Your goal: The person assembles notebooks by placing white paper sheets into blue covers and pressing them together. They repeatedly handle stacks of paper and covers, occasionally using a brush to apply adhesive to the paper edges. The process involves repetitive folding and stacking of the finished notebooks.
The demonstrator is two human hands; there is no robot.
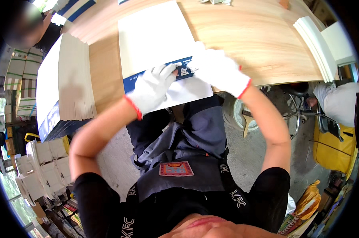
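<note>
A large white printed sheet [155,31] with a dark blue band [130,84] lies on the wooden table, its near part reaching to the table's front edge. I wear white knit gloves with red cuffs. My left hand [149,87] rests over the left part of the blue band, fingers apart and pointing right. My right hand [217,69] lies across the band's right end, its fingers stretched out over the sheet; bright light washes out their detail. Between the two hands some white lettering on the band shows.
A tall stack of sheets [74,75] stands on the table at left. White boards [312,47] lie at the right end. Below the table edge are a bucket [235,113] with a brush [248,121] and a metal-framed chair [322,123]. Another person [48,33] is at far left.
</note>
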